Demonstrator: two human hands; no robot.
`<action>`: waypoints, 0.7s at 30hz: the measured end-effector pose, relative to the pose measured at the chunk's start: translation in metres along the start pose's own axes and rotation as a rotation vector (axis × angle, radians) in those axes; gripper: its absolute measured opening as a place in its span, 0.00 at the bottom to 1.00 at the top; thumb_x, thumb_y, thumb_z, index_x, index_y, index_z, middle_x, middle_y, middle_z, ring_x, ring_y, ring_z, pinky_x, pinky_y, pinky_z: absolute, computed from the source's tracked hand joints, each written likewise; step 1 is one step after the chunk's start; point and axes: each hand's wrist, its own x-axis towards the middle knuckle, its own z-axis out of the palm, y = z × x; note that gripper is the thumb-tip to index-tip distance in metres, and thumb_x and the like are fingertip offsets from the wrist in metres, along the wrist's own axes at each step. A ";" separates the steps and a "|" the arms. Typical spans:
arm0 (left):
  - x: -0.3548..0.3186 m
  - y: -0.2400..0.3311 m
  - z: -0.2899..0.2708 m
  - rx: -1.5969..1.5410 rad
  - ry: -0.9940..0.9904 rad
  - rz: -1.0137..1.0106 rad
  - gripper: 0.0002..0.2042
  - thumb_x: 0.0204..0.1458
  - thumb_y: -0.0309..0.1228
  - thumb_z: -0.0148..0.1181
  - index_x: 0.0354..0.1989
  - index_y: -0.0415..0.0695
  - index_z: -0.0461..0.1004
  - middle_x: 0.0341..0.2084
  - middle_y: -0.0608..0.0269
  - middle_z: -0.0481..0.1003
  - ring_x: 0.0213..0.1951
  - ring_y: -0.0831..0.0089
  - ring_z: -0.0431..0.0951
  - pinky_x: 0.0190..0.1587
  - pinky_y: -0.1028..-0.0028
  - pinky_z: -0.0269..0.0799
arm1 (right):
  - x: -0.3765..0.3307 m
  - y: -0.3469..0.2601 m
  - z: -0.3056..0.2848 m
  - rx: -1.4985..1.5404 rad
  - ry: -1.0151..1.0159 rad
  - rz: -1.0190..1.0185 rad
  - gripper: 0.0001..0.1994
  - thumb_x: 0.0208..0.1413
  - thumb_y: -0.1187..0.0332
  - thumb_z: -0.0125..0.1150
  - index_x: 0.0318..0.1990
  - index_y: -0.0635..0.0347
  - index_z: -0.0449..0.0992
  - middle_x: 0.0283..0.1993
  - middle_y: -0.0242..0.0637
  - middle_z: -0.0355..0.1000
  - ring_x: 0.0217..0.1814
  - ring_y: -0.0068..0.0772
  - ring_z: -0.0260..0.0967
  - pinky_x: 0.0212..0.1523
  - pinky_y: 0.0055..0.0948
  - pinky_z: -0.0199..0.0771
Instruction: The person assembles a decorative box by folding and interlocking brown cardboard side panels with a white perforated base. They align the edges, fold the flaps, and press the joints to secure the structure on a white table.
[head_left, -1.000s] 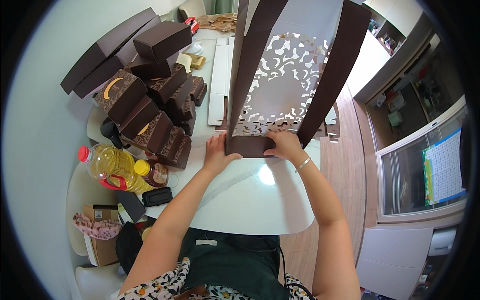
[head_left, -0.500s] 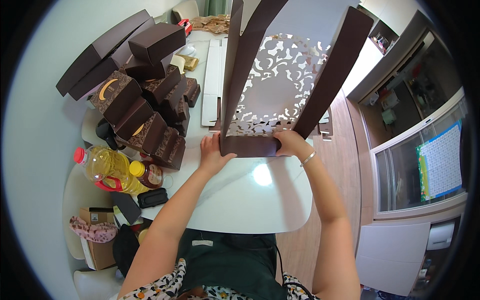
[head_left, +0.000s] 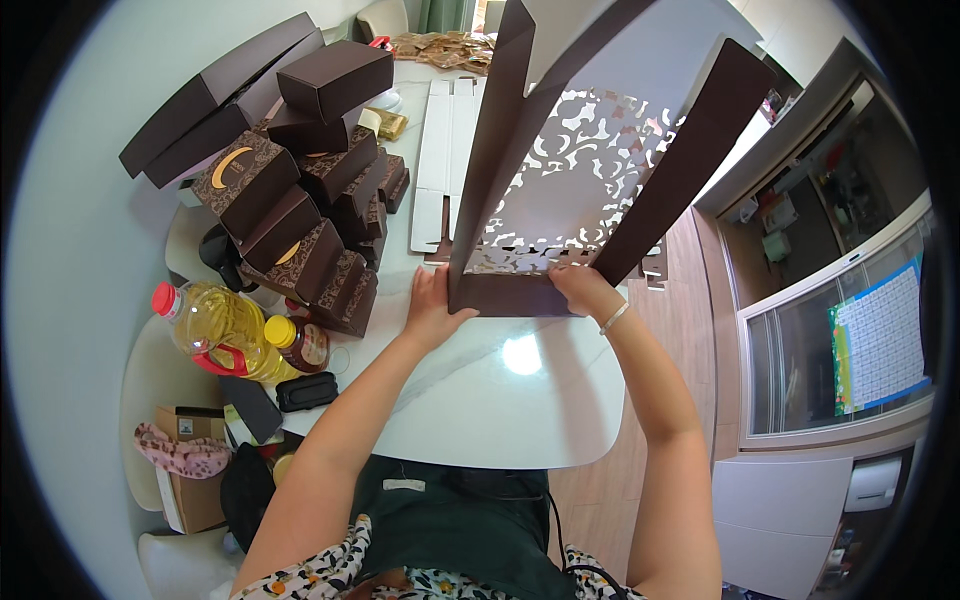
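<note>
A large dark brown cardboard box blank [head_left: 520, 295] with a white lace-cut inner panel [head_left: 575, 180] stands upright on the white table [head_left: 500, 400], its two side flaps raised toward me. My left hand [head_left: 432, 305] grips its lower left corner. My right hand [head_left: 580, 290], with a bracelet on the wrist, holds the lower right edge of the bottom flap.
A pile of folded brown boxes [head_left: 290, 200] fills the table's left side. Flat white blanks [head_left: 445, 150] lie behind. A yellow oil bottle [head_left: 215, 325], a small jar [head_left: 300, 342] and a black case [head_left: 305, 392] sit at the left edge. A wooden floor and cabinets are to the right.
The box blank has been tilted up and drawn a little closer. Both hands keep their grip on its bottom flap and have shifted only slightly.
</note>
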 end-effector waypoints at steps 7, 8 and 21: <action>-0.003 -0.006 0.005 0.026 -0.003 -0.017 0.42 0.39 0.39 0.77 0.60 0.45 0.56 0.47 0.50 0.69 0.53 0.49 0.67 0.70 0.42 0.42 | -0.013 -0.020 -0.003 -0.046 0.044 0.148 0.16 0.47 0.81 0.58 0.46 0.62 0.69 0.45 0.45 0.74 0.49 0.42 0.76 0.38 0.32 0.81; -0.004 -0.006 0.005 0.035 -0.002 -0.024 0.42 0.39 0.39 0.77 0.61 0.45 0.56 0.47 0.51 0.69 0.53 0.50 0.67 0.70 0.42 0.42 | -0.017 -0.023 -0.004 -0.029 0.110 0.136 0.16 0.47 0.81 0.58 0.46 0.63 0.69 0.45 0.45 0.74 0.50 0.42 0.76 0.40 0.34 0.81; -0.006 0.000 0.005 0.104 -0.012 -0.055 0.43 0.40 0.43 0.76 0.62 0.44 0.56 0.46 0.55 0.69 0.53 0.55 0.66 0.71 0.39 0.36 | -0.066 -0.065 0.046 -0.109 0.485 0.077 0.18 0.51 0.69 0.55 0.51 0.63 0.73 0.41 0.42 0.68 0.47 0.43 0.67 0.54 0.39 0.70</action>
